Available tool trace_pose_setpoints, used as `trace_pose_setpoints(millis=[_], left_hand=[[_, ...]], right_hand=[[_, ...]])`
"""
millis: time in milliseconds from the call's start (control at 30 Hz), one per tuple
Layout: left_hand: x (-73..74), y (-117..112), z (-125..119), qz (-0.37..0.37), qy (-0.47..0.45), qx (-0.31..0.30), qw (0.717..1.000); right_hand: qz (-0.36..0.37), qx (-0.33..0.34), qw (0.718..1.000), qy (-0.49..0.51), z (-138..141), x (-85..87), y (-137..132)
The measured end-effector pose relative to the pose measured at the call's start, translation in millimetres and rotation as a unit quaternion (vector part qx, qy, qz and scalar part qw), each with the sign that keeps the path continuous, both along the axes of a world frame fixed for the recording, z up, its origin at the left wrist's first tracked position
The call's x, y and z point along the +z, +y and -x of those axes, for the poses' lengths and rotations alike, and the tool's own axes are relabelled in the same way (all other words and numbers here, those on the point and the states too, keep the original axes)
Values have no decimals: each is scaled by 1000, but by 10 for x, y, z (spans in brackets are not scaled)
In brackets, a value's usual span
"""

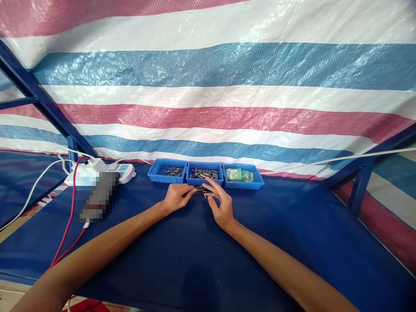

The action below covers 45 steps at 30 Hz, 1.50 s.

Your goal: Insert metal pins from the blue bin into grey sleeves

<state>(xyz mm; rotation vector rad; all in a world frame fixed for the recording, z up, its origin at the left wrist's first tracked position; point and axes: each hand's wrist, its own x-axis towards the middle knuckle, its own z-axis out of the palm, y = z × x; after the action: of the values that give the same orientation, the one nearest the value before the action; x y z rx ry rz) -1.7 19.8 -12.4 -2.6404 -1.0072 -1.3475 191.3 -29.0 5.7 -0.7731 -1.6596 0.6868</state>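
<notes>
at the near left i see the counter (292,216) end in a straight edge, with a strip of floor beyond it. my two forearms reach in from the near corners, and the counter spreads broadly between them and again to the right of the right one. on the left i have tighter room: a red cable (73,203) slants near and disappears behind the left forearm.

my left hand (177,198) is nearly closed, its fingertips drawn together at the left end of some thin dark pins (202,191); i cannot tell whether it grips one. my right hand (222,206) is loosely open, fingers spread over the pins, with no firm hold that i can make out. the pins lie between the hands, just near of the middle bin (194,181).

that bin holds short grey cylinders (201,173). the left bin (165,178) holds slim dark metal pieces, the right bin (243,185) green-and-white packets (239,175). all three are blue, oblong and side by side. farther left sit a blurred dark block (99,197) and a smooth white power strip (126,173).

at the far edge a glossy woven sheet (208,69), wrinkled and striped red, white and blue, rises between blue frame bars (48,99).
</notes>
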Motion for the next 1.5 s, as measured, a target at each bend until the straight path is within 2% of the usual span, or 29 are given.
trace_pose_setpoints(millis=[100, 267, 567, 667, 800, 900, 1267, 1500], left_hand=[[-9, 3, 0, -2, -4, 4, 1000], [-10, -6, -4, -18, 37, -40, 998], [1, 2, -3, -2, -25, 13, 1000], [5, -4, -3, -3, 1, -16, 1000], [13, -23, -4, -18, 67, -60, 996], [16, -28, -8, -18, 66, -56, 996], [9, -13, -7, -3, 19, -14, 1000], [20, -22, -17, -14, 54, -57, 997]], right_hand=[[-17, -9, 1000, 8, 2, -2, 1], [1, 18, 1000, 5, 8, 11, -1], [13, 18, 1000, 5, 0, 15, -2], [-8, 11, 1000, 17, 5, -3, 7], [-10, 44, 999, 29, 13, -22, 13], [-6, 58, 998, 26, 13, -34, 14], [-5, 42, 999, 28, 17, -24, 11], [2, 57, 998, 11, 15, -38, 14]])
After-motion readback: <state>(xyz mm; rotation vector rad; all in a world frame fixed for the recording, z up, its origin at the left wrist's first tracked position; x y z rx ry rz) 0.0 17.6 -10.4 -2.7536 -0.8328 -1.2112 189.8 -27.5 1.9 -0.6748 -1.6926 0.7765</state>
